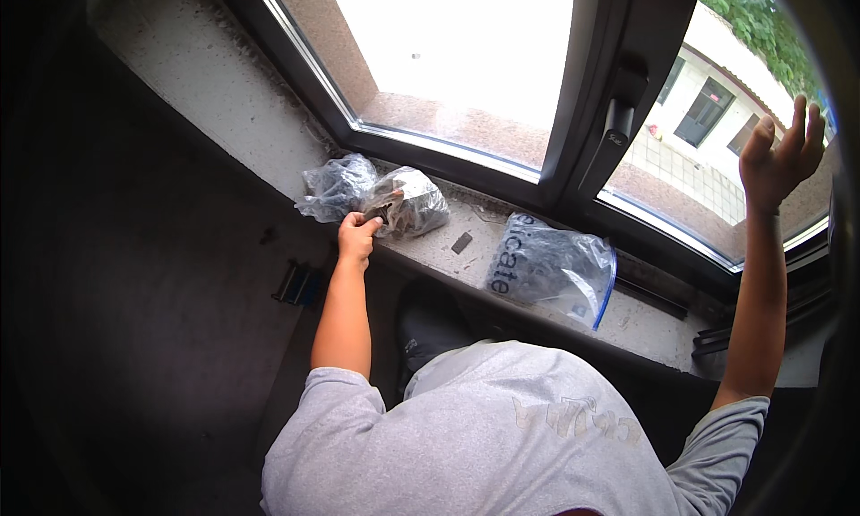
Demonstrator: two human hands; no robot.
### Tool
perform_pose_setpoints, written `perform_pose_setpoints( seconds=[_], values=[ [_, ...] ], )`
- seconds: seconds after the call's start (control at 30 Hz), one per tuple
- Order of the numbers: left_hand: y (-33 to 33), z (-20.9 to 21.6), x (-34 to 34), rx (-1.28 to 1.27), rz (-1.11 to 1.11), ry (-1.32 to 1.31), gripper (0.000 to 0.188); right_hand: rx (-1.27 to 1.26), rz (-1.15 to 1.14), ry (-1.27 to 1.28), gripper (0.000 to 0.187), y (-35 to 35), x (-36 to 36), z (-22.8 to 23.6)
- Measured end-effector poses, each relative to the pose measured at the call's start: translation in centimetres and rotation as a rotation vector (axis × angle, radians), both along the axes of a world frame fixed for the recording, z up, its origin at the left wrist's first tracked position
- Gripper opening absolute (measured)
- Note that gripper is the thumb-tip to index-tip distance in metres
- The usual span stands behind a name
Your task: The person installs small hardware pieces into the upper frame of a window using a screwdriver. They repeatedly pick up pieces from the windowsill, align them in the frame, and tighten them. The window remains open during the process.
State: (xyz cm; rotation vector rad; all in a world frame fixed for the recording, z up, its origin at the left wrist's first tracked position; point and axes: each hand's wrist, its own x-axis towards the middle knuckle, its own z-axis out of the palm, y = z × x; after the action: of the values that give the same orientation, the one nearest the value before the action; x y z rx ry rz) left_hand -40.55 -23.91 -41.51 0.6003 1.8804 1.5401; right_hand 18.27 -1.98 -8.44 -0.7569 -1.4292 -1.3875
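**A tall window (528, 113), and plastic bags beneath it**

Biggest thing from where I stand is that window, dark-framed, its main pane glaring white with daylight. The person (502, 426) in the grey short-sleeved shirt comes next, leaning in close to it. Between them runs the pale, speckled windowsill (439, 252), gritty with crumbs and dirt.

Of the things lying on the sill, the zip-top bag (551, 270) is the largest: clear, flattish, with dark lettering and a blue closing edge, set toward the person's right. Well off to the left sits the rounded bag (417, 202), clear too, with something brownish and white showing through its folds. The crumpled bag (339, 189) is pressed up beside it on the far left, its plastic greyish (what it holds, I can't make out).

The right hand (782, 167) is up in front of the right-hand pane, fingers spread and holding nothing; whether it meets the glass, I can't tell. The left hand (356, 236) has thumb and forefinger pinched on the near edge of the rounded bag. Smallest of all, a dark, flat, oblong piece (461, 243) lies between that bag and the zip-top one.
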Motion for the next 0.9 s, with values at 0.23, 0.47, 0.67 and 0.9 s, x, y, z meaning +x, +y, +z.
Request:
perform_pose_setpoints(
  seconds=[0.23, 0.47, 0.67, 0.9],
  values=[
    [-1.8, 3.8, -0.7, 0.348, 0.044, -0.571, 0.014, 0.002, 0.010, -0.007, 0.053, 0.3, 0.2, 0.0],
    [-1.7, 9.6, 1.9, 0.403, -0.189, -0.573, 0.005, -0.024, 0.035, 0.035, 0.052, 0.1, 0.0, -0.7],
    [-0.9, 13.8, 6.1, 0.471, -0.449, -0.486, 0.014, -0.015, 0.091, 0.074, 0.057, 0.5, 0.2, -1.1],
    [1.9, 22.9, 14.8, 0.471, -0.659, -0.361, 0.032, -0.166, 0.069, 0.142, 0.064, -1.1, -0.3, -1.5]
  ],
)
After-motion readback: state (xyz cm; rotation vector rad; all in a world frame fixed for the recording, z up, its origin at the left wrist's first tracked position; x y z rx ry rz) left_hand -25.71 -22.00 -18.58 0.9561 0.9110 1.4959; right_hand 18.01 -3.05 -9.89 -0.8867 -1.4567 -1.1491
